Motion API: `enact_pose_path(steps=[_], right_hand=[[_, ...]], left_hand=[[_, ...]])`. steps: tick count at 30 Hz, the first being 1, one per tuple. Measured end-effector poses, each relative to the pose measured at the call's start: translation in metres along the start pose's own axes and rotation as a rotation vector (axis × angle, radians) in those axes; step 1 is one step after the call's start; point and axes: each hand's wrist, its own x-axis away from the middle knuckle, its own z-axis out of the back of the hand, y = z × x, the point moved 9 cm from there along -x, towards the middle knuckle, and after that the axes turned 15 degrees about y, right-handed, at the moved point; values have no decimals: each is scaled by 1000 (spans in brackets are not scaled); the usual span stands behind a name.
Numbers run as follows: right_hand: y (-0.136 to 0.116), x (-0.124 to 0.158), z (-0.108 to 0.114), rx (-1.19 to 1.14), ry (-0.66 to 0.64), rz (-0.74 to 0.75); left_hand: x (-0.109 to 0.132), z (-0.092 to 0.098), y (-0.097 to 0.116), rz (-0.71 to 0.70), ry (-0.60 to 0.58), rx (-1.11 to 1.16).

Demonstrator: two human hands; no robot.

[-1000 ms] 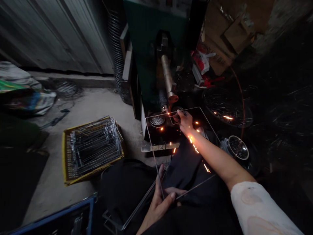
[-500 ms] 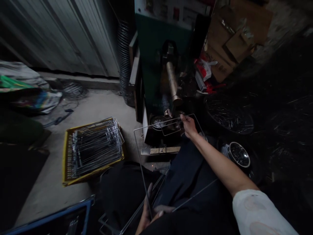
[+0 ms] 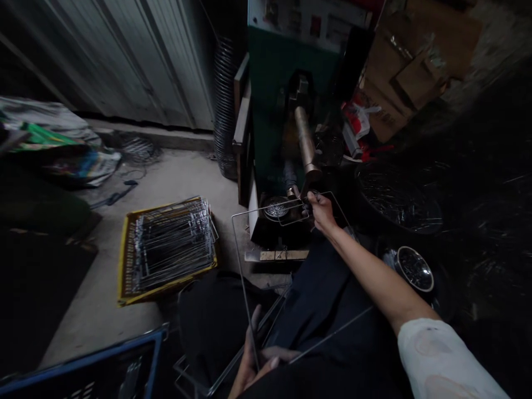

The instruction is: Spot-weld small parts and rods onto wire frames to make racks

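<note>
We grip the far side of the wire frame [image 3: 249,211] with the right hand [image 3: 322,211], the thumb and fingers closed on the wire. We support the near corner of the same frame with the left hand [image 3: 251,366], its fingers curled about the wire and one finger raised alongside it. The corner itself is hidden in that hand. The frame spans the space between the two sets of fingers, tilted over the lap.

Just left of the right fingertips, we note a smaller wire bend [image 3: 295,221] below the far side of the frame; we cannot tell whether the fingers also pinch it. Directly beyond these fingertips stands the copper-coloured arm [image 3: 305,138] of the green machine [image 3: 270,111], angled down toward them. Near them on the left, we find a round dish [image 3: 276,209] of small metal bits and, nearer the body, a wooden strip [image 3: 285,255].

Beside the left fingers, we see a second bent wire frame [image 3: 228,370]. Well to their left, beyond the knee, the yellow crate [image 3: 120,266] holds many wire pieces [image 3: 174,244]. Right of the right forearm sits a round bowl [image 3: 418,289] with shiny bits.
</note>
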Motion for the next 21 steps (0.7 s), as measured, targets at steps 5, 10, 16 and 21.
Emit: enact_pose_path(steps=[5,10,16,21], right_hand=[[-1,1,-2,30,-6,-44],[-1,9,-3,97,-146,-184],[-51,-10,91,147,-86,-40],[-66,-46,274,499,284,174]], left_hand=[[2,-4,7,25,14,-19],[7,-1,16,31,26,-93],[20,-9,30,202,43,-123],[30,-21,45,247,99,-210]])
